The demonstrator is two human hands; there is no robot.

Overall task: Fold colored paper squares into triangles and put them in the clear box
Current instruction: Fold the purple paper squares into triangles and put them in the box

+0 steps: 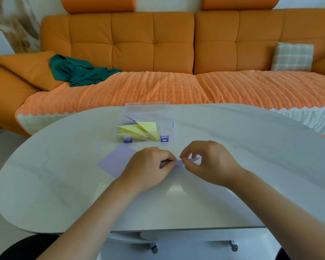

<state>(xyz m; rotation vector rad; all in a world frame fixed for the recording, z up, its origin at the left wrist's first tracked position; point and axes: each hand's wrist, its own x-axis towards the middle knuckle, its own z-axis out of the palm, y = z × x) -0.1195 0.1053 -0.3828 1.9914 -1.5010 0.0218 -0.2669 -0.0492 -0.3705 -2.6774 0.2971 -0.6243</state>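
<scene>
as both hands meet near the middle of the surface [261, 156], the left hand [148, 166] has its fingers curled in, pinching one end of a small lilac paper [194, 160]. the right hand [208, 162] pinches the other end between thumb and forefinger, its other fingers arched above. only a sliver of that paper shows between them, held low over the white top; whether it touches down, i cannot tell.

just left of the left hand, a lilac square [114, 160] lies flat, turned like a diamond. its far corner points toward the box and its near right corner is tucked under the left hand.

beyond the hands stands the clear box [167, 117], close to the far edge of the surface and apart from both hands. yellow triangles [137, 131] are stacked inside it, leaning toward the front left wall, with a purple triangle [131, 118] behind them. two purple clasps [164, 138] sit at its front lower edge, near the lilac square's far corner but not touching it.

white top runs wide to the right of the right hand, out to the long curved rim, and wide again on the left past the lilac square to the rounded end. the near edge cuts across both forearms.

past the far edge comes the orange sofa [173, 44], with a green cloth [77, 72] heaped at its left and a plaid cushion [292, 57] at its right.
</scene>
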